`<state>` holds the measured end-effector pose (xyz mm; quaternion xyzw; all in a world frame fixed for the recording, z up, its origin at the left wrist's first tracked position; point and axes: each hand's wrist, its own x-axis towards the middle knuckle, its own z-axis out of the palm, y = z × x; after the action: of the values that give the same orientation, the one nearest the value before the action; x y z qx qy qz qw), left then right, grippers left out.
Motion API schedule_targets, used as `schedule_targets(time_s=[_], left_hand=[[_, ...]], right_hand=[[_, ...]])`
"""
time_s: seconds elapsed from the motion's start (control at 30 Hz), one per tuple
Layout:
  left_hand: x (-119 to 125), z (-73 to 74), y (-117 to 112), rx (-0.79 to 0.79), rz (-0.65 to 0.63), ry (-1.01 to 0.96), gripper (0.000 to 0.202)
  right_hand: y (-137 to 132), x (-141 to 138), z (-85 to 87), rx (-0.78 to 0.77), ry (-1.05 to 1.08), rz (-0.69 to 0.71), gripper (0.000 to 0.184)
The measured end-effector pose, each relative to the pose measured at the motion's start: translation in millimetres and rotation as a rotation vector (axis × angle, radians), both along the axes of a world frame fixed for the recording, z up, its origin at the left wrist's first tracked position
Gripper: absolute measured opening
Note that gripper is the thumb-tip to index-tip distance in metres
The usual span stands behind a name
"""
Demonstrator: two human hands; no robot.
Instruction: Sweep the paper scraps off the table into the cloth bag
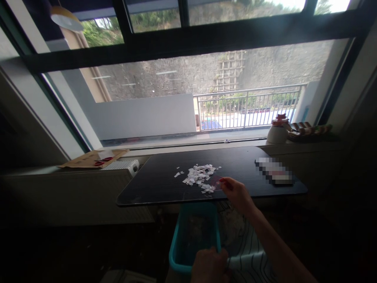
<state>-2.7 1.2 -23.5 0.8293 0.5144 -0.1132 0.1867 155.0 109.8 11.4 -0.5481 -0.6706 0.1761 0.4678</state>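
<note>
A pile of small torn white paper scraps [196,175] lies on the dark table [156,182]. At the right edge of the pile is my right hand [235,190], its fingers closed in a pinch. Something reddish and partly see-through shows at the fingertips, too faint to make out. Below the table's near edge stands a teal plastic bin [174,249], with dim contents at its bottom. My left hand [209,264] is closed around the bin's near right rim.
A pixelated flat object [275,171] lies at the table's right. On the sill are a white jar with a red top [277,131] and a tray of small items [309,129]. Brown paper [85,159] rests over the radiator [123,167] at left. A window frame [176,53] stands behind.
</note>
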Motion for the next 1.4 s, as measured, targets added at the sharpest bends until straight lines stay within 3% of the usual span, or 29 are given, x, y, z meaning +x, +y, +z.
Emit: schedule_targets(time_s=[0.17,0.37,0.77,1.07,1.27,1.4], left_hand=[[0.4,1.7,-3.7,0.003,0.015,-0.033,0.032],[1.9,2.9,-3.4,0.004,0.01,-0.023,0.032],[2.4,4.5,-5.0,-0.015,0.001,0.001,0.032],[3.0,7.4,-1.5,-0.034,0.001,0.011,0.034],[2.7,1.7,-3.3,-0.016,-0.001,-0.013,0.033],[2.5,-1.5,-3.0,0.011,0.011,-0.026,0.032]], right_hand=[[-1.7,-2.0,0.2,-0.014,0.043,-0.019,0.029],[-3.8,-11.7,-2.8,-0.066,0.092,0.091,0.031],[-2.9,-13.1,-9.8,-0.102,0.161,0.137,0.03],[-0.4,-13.1,-8.7,-0.07,0.128,0.07,0.031],[-4.3,-7.8,2.7,-0.042,-0.009,-0.067,0.029],[-4.2,-8.5,1.0,-0.034,0.028,-0.017,0.03]])
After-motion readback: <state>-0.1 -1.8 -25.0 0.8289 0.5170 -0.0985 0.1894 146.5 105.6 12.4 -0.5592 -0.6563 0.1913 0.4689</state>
